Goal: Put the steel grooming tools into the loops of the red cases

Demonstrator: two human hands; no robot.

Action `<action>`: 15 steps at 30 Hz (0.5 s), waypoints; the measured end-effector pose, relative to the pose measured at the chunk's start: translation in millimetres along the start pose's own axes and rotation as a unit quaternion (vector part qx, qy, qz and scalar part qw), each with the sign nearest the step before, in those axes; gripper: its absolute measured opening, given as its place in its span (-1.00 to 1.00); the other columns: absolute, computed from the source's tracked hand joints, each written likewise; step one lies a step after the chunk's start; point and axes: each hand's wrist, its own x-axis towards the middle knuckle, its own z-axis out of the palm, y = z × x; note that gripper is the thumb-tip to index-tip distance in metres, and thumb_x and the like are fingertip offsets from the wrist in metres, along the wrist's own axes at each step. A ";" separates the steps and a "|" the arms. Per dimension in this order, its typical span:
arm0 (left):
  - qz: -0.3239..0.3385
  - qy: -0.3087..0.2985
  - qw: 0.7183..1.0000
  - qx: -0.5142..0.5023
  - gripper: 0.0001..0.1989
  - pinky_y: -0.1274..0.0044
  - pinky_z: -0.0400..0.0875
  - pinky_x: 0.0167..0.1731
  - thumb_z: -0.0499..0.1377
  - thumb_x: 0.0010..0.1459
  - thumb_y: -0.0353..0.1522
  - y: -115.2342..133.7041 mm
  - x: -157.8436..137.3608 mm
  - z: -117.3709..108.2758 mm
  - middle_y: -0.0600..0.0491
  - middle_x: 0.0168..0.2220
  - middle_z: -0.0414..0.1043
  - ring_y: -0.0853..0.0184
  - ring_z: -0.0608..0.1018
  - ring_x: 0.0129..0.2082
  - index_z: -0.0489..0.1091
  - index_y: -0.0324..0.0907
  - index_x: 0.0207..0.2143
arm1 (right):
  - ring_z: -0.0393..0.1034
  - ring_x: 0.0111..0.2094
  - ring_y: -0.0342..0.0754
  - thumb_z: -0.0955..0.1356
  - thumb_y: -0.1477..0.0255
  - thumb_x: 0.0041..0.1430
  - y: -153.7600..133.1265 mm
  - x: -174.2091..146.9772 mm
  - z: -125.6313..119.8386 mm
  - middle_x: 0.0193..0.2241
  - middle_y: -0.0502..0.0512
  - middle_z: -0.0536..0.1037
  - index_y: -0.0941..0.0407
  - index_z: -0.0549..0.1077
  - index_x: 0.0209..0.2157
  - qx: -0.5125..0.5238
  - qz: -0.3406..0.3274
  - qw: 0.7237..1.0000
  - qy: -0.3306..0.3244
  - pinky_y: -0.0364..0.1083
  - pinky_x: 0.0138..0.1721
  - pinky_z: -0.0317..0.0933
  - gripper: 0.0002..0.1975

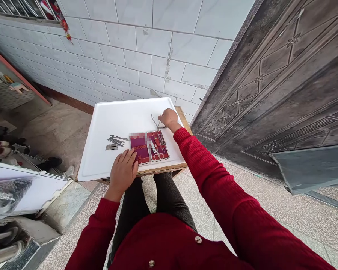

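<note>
A red manicure case [141, 154] lies open on a white board. Its right half holds small scissors [157, 156], a nail clipper [154, 145] and several slim tools; the left half is a purple-red lining with a row of loops. My left hand [124, 169] rests flat with fingers stretched over the case's near left edge. Beyond the case, my right hand [169, 118] is closed in a pinch at the handles of silvery nippers [157, 124], whose head points toward the case. Left of the case lie several metal tools [116, 140] and a nail clipper [111, 147].
The white board [101, 165] rests on a wooden table [183, 116]. A tiled wall [141, 71] rises behind it, and a dark patterned door [270, 93] stands at the right. A shelf-like rack with cluttered items [17, 187] is at the left.
</note>
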 end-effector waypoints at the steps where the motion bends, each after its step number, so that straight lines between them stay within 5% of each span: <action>1: 0.000 0.001 1.000 0.000 -0.58 0.14 0.33 0.26 -0.02 0.40 -0.33 -0.1 -0.1 0.0 -0.16 0.25 0.45 0.02 0.45 0.28 0.44 -0.20 0.20 | 0.53 -0.25 0.11 0.38 0.38 0.22 -0.3 4.9 0.6 -0.27 0.27 0.63 0.17 0.59 -0.20 0.000 0.000 1.000 0.001 -0.04 -0.27 0.37 -0.81; 9: -0.002 0.004 1.000 0.006 -0.57 0.15 0.34 0.24 -0.01 0.39 -0.33 0.0 0.3 0.2 -0.13 0.24 0.46 0.02 0.47 0.27 0.42 -0.17 0.21 | 0.53 -0.15 0.10 0.36 0.33 0.29 -1.5 7.8 17.3 -0.15 0.27 0.64 0.18 0.58 -0.11 0.013 0.001 1.000 -0.026 -0.06 -0.23 0.37 -0.74; 15: -0.003 -0.004 1.000 0.003 -0.58 0.16 0.32 0.25 -0.01 0.39 -0.33 0.3 0.8 0.1 -0.15 0.24 0.46 0.03 0.45 0.27 0.43 -0.20 0.19 | 0.48 -0.30 -0.07 0.39 0.32 0.28 19.2 -35.6 7.7 -0.30 0.10 0.65 0.15 0.61 -0.32 0.068 -0.106 0.991 -0.040 -0.15 -0.33 0.26 -0.79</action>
